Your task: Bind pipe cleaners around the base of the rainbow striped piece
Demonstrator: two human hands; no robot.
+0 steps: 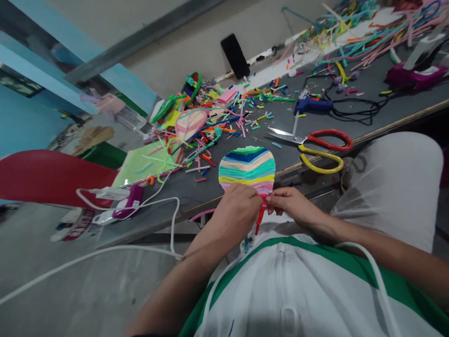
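Observation:
A round piece covered in striped pipe cleaners (246, 167), in green, blue, peach, teal, yellow and pink bands, is held upright at the table's front edge. My left hand (238, 206) is closed over its lower edge and hides part of it. Beside it, my right hand (285, 202) pinches a red pipe cleaner (260, 220) at the bottom of the round piece; the free end hangs below. Its exact contact is partly hidden by the fingers. To the right lie open scissors (304, 140) with one red and one yellow handle.
Cut pipe cleaners (244, 115) litter the grey table (247, 137). A blue glue gun (315, 104) with a black cord lies behind the scissors. A phone (235, 56) leans at the back. A purple power strip (129, 202) with white cables sits left; a red chair (51, 177) stands beyond.

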